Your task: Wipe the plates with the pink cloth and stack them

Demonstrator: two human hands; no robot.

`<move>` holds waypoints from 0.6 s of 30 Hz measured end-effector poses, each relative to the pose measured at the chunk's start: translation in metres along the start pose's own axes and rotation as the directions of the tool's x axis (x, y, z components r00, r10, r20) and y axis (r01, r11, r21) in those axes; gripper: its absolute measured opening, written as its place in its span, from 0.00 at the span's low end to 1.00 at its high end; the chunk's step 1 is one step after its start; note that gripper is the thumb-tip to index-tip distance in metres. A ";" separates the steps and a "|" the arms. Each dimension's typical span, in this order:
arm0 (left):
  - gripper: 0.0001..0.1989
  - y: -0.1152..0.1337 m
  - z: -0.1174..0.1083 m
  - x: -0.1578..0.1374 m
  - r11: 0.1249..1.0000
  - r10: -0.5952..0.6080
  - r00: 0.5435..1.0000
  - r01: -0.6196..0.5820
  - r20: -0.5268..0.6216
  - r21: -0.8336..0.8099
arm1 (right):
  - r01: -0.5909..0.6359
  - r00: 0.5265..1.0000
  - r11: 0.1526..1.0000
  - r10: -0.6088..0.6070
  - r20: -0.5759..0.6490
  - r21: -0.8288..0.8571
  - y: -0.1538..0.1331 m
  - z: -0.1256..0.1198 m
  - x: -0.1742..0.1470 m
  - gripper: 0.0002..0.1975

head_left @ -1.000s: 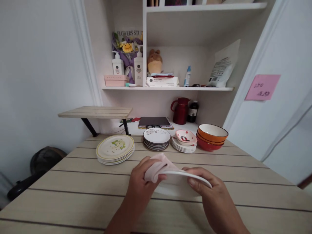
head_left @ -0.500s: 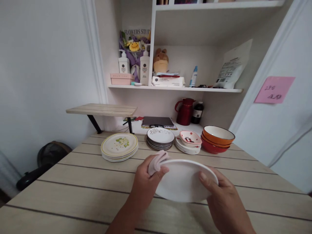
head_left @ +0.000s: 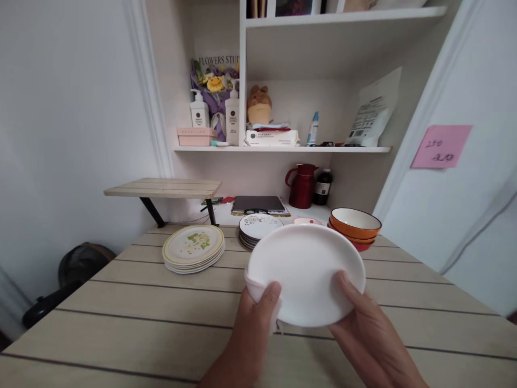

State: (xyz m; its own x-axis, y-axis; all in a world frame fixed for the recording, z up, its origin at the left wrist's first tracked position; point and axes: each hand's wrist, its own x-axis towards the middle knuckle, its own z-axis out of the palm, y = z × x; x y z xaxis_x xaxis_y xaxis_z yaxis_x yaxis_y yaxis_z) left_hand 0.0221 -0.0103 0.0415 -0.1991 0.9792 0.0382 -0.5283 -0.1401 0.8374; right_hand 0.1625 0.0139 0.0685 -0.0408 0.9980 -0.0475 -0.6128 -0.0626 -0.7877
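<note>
Clamping one round white plate (head_left: 307, 269) in our left hand (head_left: 256, 320) — pale pink cloth (head_left: 276, 316) between — and right hand (head_left: 367, 323), dark "FLOWERS STU" lettering (head_left: 218, 60), "250" on one square pink paper note (head_left: 441, 146).

Cannot see the far face of the white plate (head_left: 305, 269), nor most fingers of the left hand (head_left: 256, 318) and right hand (head_left: 365, 328) behind it, nor much of the pink cloth (head_left: 276, 315). Can make out only the rim of the dotted bowl (head_left: 306, 220). Lose both forearms (head_left: 234, 361) at the bottom edge, upper-shelf things (head_left: 297, 6) at the top. Cannot read small print on the white bag (head_left: 371, 113).
</note>
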 end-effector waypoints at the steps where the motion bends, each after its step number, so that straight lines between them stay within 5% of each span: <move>1: 0.28 0.003 -0.002 0.001 1.000 0.002 1.000 -0.002 -0.009 0.031 | -0.024 1.000 1.000 0.024 0.021 0.003 -0.001 0.000 0.000 0.31; 6: 0.26 0.020 -0.011 0.002 0.942 0.120 0.993 -0.109 -0.017 0.318 | 0.033 0.995 0.999 -0.029 0.094 -0.043 -0.007 -0.006 0.007 0.29; 10: 0.18 0.028 -0.020 0.001 0.767 0.346 0.932 -0.347 0.108 0.539 | 0.245 0.969 0.934 -0.229 0.090 -0.261 -0.009 -0.015 0.011 0.25; 14: 0.13 0.030 -0.034 0.002 0.413 0.475 0.742 -0.663 0.473 0.625 | 0.559 0.805 0.594 -0.557 0.205 -0.578 -0.016 -0.019 0.001 0.24; 18: 0.16 0.034 -0.040 0.006 0.016 0.432 0.625 -0.726 0.650 0.687 | 0.748 0.596 0.209 -0.629 0.499 -0.630 -0.018 -0.018 -0.002 0.25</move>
State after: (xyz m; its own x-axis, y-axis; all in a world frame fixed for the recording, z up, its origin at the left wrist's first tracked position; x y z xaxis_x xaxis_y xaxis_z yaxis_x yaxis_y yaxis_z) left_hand -0.0302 -0.0150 0.0481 0.1842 0.6471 0.7398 0.7035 -0.6125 0.3606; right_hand 0.1874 0.0132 0.0719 -0.0323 0.6326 0.7738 0.3379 0.7355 -0.5872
